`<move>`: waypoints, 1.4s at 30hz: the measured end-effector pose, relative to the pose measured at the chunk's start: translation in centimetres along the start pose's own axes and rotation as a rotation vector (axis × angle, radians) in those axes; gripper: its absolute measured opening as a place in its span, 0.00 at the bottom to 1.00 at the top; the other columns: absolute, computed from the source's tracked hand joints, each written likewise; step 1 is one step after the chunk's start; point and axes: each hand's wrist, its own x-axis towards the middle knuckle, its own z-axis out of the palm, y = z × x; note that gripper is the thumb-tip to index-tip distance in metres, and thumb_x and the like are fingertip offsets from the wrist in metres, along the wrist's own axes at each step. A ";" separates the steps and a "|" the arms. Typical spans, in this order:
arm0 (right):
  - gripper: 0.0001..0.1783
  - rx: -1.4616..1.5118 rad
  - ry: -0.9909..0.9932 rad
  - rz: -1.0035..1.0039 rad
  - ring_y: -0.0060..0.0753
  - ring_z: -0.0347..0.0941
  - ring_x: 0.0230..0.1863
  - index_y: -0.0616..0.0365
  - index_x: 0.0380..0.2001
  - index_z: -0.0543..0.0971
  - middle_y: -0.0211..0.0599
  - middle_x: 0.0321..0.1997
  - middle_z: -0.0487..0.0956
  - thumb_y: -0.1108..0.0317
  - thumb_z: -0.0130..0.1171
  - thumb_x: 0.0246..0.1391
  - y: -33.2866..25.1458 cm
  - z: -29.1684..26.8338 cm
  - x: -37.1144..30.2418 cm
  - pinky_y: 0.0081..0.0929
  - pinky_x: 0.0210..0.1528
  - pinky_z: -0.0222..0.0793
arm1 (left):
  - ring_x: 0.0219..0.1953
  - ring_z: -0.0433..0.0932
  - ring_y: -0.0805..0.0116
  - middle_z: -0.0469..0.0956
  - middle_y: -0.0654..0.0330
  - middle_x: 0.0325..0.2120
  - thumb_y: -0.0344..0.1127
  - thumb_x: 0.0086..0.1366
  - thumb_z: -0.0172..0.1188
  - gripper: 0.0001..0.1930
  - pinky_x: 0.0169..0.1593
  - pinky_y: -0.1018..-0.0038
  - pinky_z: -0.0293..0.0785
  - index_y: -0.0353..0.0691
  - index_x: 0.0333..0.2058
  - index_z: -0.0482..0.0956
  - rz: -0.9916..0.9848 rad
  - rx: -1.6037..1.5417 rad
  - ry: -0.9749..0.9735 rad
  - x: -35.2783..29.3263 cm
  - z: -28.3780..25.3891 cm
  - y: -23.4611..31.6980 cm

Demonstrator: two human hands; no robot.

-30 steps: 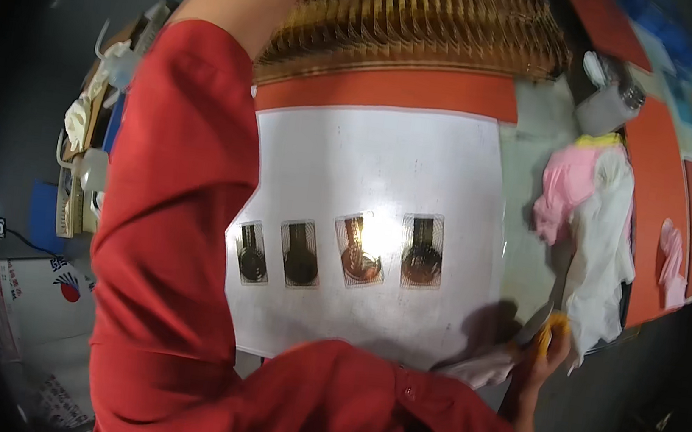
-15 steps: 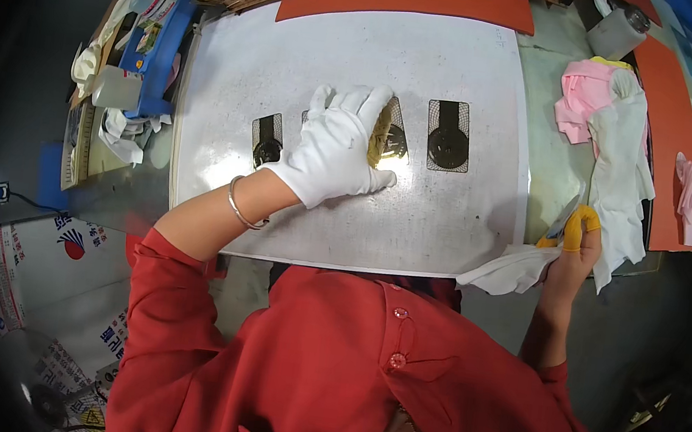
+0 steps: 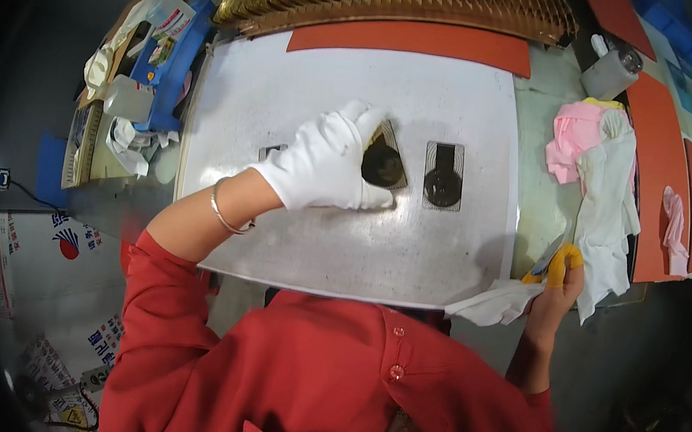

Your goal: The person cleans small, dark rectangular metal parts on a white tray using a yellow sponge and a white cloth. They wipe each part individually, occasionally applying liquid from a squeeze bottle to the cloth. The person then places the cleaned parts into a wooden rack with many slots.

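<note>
White sheet [image 3: 444,257]: L hand [image 3: 327,158] part-hides dk plate [image 3: 383,166], grip unclear

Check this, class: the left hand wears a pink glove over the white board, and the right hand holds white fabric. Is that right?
No: the head view shows the left hand in a white glove, not pink. The right hand does hold white fabric.

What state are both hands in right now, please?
Left hand, white-gloved: fingers spread at a dark plate; whether gripping cannot be told.
Right hand: closed on a thin tool, with white fabric beside it.
</note>
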 end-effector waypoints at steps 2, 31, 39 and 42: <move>0.08 0.096 -0.005 0.084 0.14 0.63 0.23 0.62 0.36 0.70 0.27 0.27 0.69 0.70 0.50 0.55 -1.3 0.4 0.3 0.14 0.21 0.62 | 0.48 0.69 0.47 0.66 0.44 0.47 0.49 0.37 0.69 0.47 0.51 0.65 0.67 0.35 0.55 0.59 0.169 0.087 0.315 3.9 -4.8 -3.1; 0.13 0.126 -0.045 0.075 0.17 0.68 0.31 0.65 0.41 0.70 0.31 0.34 0.73 0.67 0.52 0.56 -0.1 -1.3 0.3 0.14 0.32 0.63 | 0.60 0.56 0.55 0.57 0.45 0.58 0.41 0.48 0.64 0.44 0.61 0.67 0.55 0.34 0.60 0.49 0.181 0.070 0.133 22.0 -16.3 -7.0; 0.10 0.161 0.025 0.084 0.19 0.69 0.31 0.64 0.41 0.70 0.32 0.35 0.73 0.72 0.45 0.58 -0.1 -0.2 0.2 0.16 0.31 0.65 | 0.44 0.72 0.50 0.72 0.45 0.43 0.50 0.39 0.69 0.50 0.46 0.62 0.70 0.38 0.59 0.52 0.164 0.227 0.092 0.1 -5.3 -8.6; 0.10 0.137 0.019 0.048 0.19 0.69 0.32 0.64 0.42 0.70 0.33 0.35 0.73 0.72 0.45 0.58 -0.1 0.0 0.6 0.15 0.31 0.65 | 0.42 0.73 0.50 0.72 0.46 0.41 0.54 0.37 0.69 0.48 0.47 0.59 0.68 0.38 0.55 0.57 0.041 0.072 -0.041 -5.6 -0.6 -7.4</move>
